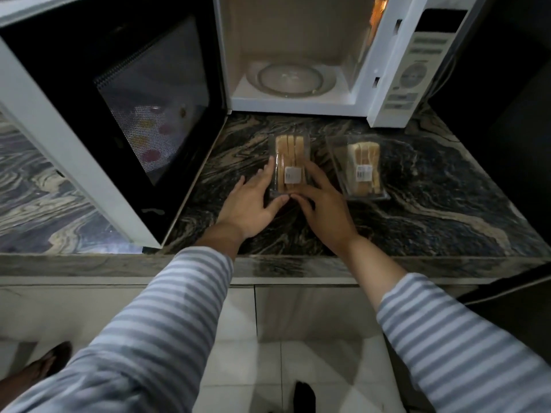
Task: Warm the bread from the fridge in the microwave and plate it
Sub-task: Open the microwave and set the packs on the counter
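Observation:
A clear plastic pack of sliced bread [288, 153] with a white label lies on the dark marble counter [432, 210] in front of the microwave. My left hand [253, 201] lies against its left side and near end, fingers spread. My right hand [323, 204] touches its right side and near corner. Both thumbs meet at the pack's near edge. A second bread pack [362, 171] lies to the right, untouched. The white microwave [387, 84] stands with its cavity lit and its glass turntable [290, 77] bare.
The microwave door [125, 114] hangs wide open to the left, reaching out over the counter's front edge. The control panel [417, 67] is on the right. A dark appliance stands at far right. Tiled floor and feet show below.

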Action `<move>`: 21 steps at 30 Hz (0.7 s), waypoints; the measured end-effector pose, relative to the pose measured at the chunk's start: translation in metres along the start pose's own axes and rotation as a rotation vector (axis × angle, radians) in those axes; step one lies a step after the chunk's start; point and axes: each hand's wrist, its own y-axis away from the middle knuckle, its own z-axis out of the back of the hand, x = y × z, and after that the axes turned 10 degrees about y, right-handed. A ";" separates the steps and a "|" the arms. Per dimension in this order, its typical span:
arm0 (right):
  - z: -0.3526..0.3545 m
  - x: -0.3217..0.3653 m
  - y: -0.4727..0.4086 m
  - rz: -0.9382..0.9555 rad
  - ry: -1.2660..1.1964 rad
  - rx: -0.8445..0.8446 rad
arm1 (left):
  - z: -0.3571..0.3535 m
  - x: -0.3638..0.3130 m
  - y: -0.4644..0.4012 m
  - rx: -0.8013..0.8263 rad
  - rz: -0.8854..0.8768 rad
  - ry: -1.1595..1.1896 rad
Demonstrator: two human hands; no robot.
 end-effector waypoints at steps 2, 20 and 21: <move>0.000 0.001 -0.001 0.020 -0.005 -0.004 | 0.000 0.001 -0.001 0.014 -0.002 -0.033; -0.002 0.006 -0.003 -0.109 -0.083 0.117 | 0.001 -0.006 -0.001 0.012 0.034 -0.122; -0.002 0.006 -0.003 -0.102 -0.082 0.116 | 0.001 -0.006 -0.001 0.006 0.033 -0.119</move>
